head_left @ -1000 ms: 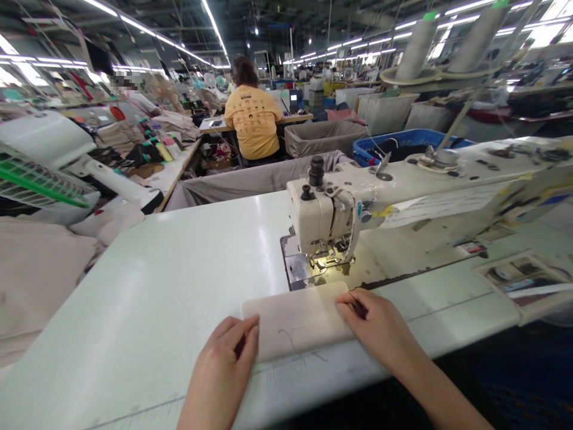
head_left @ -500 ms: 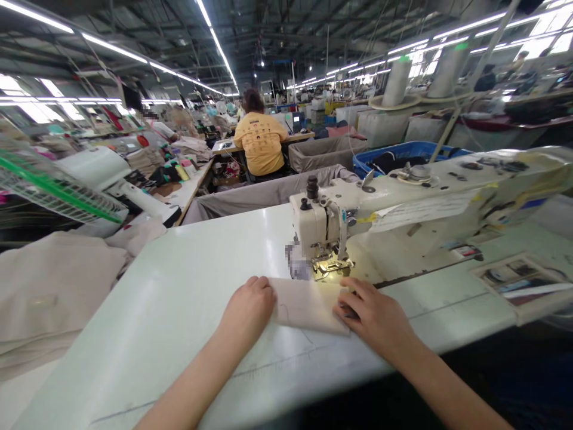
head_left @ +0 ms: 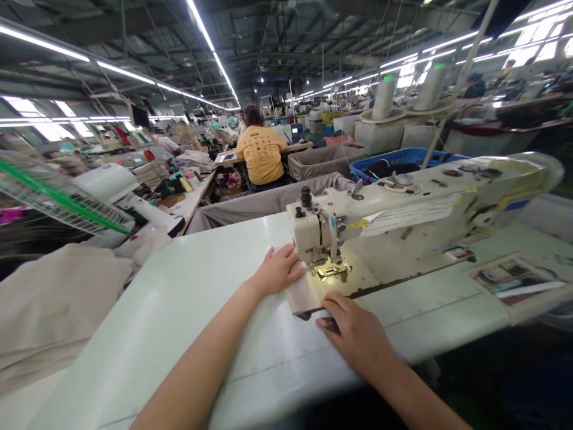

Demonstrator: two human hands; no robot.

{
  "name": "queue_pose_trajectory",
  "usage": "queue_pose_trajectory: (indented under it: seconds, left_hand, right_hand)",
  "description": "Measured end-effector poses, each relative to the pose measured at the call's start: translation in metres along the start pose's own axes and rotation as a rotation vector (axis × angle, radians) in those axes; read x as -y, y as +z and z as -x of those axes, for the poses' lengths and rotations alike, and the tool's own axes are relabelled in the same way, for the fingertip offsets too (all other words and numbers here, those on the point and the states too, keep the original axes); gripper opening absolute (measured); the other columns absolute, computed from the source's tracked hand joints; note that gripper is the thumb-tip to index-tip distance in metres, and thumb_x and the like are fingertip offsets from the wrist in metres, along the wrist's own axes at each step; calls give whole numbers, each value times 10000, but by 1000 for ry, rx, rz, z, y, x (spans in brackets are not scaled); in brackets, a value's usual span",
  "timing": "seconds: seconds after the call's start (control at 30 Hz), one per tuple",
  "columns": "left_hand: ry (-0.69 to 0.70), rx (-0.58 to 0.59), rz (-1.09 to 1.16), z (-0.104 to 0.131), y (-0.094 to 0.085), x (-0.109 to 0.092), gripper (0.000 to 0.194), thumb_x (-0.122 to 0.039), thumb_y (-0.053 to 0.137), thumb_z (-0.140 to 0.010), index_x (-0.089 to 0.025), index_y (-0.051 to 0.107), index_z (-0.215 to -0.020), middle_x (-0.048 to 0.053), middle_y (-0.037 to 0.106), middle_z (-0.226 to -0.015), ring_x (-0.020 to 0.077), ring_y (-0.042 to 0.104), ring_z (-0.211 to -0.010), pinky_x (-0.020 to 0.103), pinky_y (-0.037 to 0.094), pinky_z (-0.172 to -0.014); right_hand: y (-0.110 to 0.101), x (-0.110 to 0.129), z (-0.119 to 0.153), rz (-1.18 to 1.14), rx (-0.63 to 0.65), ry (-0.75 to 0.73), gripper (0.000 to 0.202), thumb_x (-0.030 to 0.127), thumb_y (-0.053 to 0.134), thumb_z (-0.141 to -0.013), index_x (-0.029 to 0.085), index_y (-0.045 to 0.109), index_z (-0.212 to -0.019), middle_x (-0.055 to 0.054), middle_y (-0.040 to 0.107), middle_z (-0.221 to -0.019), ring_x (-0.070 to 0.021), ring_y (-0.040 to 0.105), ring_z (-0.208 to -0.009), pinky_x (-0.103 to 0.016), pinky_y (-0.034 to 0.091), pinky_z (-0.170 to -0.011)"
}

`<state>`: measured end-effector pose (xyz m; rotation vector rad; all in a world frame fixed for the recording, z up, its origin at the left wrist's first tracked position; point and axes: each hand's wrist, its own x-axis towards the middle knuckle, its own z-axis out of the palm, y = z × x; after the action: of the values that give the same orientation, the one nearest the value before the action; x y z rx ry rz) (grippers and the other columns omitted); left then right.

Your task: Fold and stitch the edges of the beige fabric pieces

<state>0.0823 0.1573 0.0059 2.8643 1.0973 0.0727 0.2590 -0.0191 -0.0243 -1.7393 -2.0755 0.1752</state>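
Note:
A pale beige fabric piece (head_left: pixel 303 297) lies at the front left of the sewing machine (head_left: pixel 353 209), its far end close to the lit presser foot (head_left: pixel 332 272). My left hand (head_left: pixel 278 272) rests flat on the fabric's far left part, fingers stretched out and a little apart, next to the machine head. At the near right corner of the fabric, my right hand (head_left: pixel 353 328) has thumb and fingers bent together on its edge. Something small and dark shows under the right fingers; I cannot make out what it is.
Beige cloth (head_left: pixel 58 292) is heaped at the left, below a fan with a green-rimmed guard (head_left: pixel 67 194). A tray of small tools (head_left: pixel 514 278) is set in the tabletop at right. Behind stand a cloth-lined bin (head_left: pixel 268 200), a blue basket (head_left: pixel 398 161) and a seated person in yellow (head_left: pixel 260 152).
The fabric has turned and moved closer to the presser foot. My left hand has gone forward and right, from gripping its left edge to lying flat on it. My right hand has shifted slightly nearer.

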Motion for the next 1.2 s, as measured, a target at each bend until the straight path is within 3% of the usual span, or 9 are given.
queue_pose_trajectory:
  seconds: [0.17, 0.4, 0.97, 1.07, 1.2]
  left_hand:
    - [51, -20, -15, -6, -1, 2, 353, -458, 483, -1000, -257, 597, -1266, 104, 578, -1354, 292, 515, -1281, 584, 317, -1136]
    - [126, -34, 37, -12, -4, 6, 350, -440, 505, -995, -277, 609, -1287, 70, 588, -1364, 270, 467, -1327, 486, 340, -1139]
    - [159, -36, 34, -19, -5, 14, 363, -418, 533, -983, -276, 596, -1310, 71, 558, -1406, 266, 466, -1331, 469, 328, -1156]
    - [112, -51, -27, -17, -7, 5, 300, -394, 551, -977, -249, 641, -1223, 86, 605, -1324, 285, 499, -1292, 505, 342, -1140]
    - [48, -98, -75, 2, -3, -27, 228, -240, 467, -1000, -170, 683, -1008, 126, 670, -1090, 282, 614, -1096, 483, 474, -1016]
  right_hand:
    - [3, -1, 0, 2, -24, 18, 212, 208, 616, -931, 199, 642, -1141, -96, 647, -1220, -251, 664, -1023, -325, 575, -775]
    - [5, 1, -1, 30, -18, 9, 123, 205, 605, -928, 212, 639, -1045, -82, 660, -1187, -246, 660, -1009, -307, 558, -748]
    - [0, 1, -10, 29, 22, 2, 55, 201, 599, -946, 208, 623, -995, -54, 666, -1078, -220, 655, -921, -291, 511, -715]
    - [-3, 2, -14, 41, 45, 8, 54, 193, 595, -952, 203, 629, -992, -43, 665, -1064, -211, 658, -884, -291, 508, -694]
    - [-4, 2, -13, 40, 62, 6, 86, 184, 579, -958, 203, 639, -1017, -46, 669, -1099, -216, 666, -914, -298, 520, -712]
